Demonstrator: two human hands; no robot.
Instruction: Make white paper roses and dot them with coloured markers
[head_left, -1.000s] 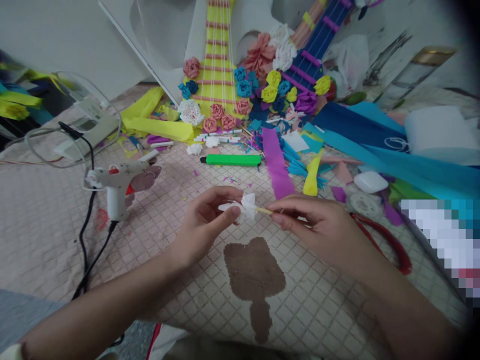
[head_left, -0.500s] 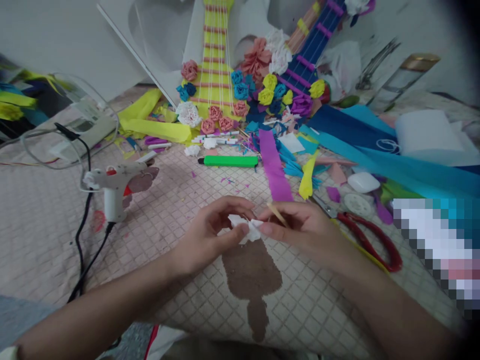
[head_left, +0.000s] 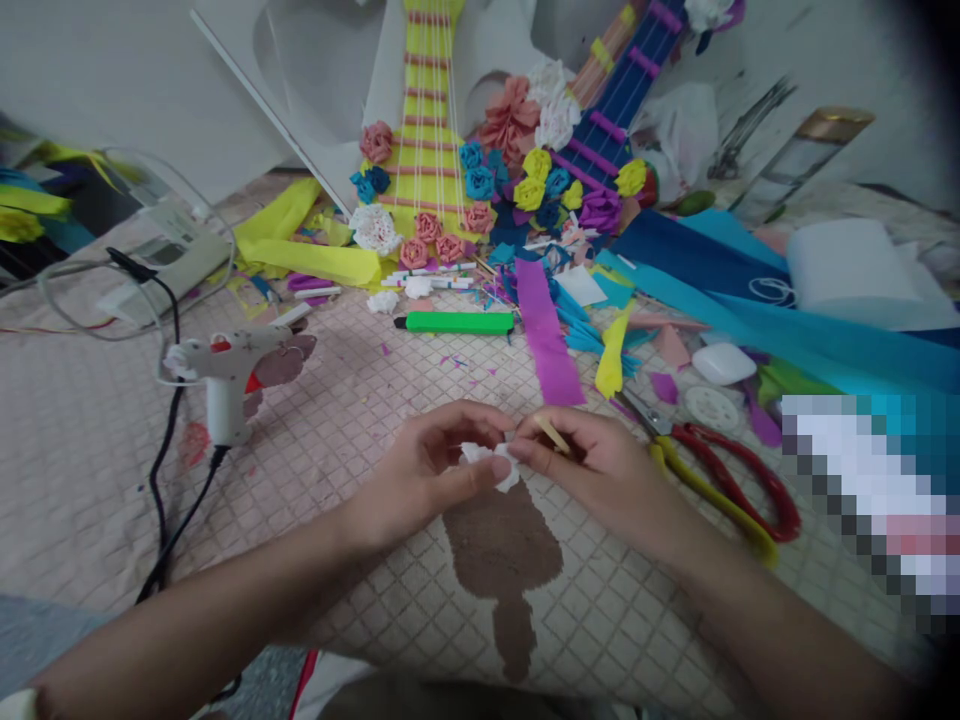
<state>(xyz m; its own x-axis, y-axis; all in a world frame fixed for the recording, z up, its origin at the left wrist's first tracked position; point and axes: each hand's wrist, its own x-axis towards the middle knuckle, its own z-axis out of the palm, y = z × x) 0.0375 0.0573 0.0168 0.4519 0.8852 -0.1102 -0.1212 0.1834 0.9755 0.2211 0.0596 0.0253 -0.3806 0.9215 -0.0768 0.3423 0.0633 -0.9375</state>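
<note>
Between my hands is a small crumpled piece of white crepe paper (head_left: pixel 508 478), gathered like a little flower. My left hand (head_left: pixel 442 462) pinches it between thumb and fingers. The thumb and index finger of my right hand (head_left: pixel 581 450) meet at the paper's right edge, and a thin pale wooden stick (head_left: pixel 553 434) is tucked in the same hand. Several finished paper roses, such as a white one (head_left: pixel 376 229), sit around a yellow paper guitar (head_left: pixel 429 120) farther back. Red and yellow-handled scissors (head_left: pixel 720 480) lie beside my right forearm.
A white glue gun (head_left: pixel 226 385) with a black cord lies at left. A green marker (head_left: pixel 457 322) and a purple crepe strip (head_left: pixel 546 335) lie ahead of my hands. Blue crepe strips (head_left: pixel 750 320) spread at right, near a white roll (head_left: pixel 855 265). A dark patch (head_left: pixel 502 550) marks the quilted cloth.
My right fingertips have shifted slightly at the white paper, and the stick has tilted a little. My right forearm has moved, so more of the scissors' yellow handle shows.
</note>
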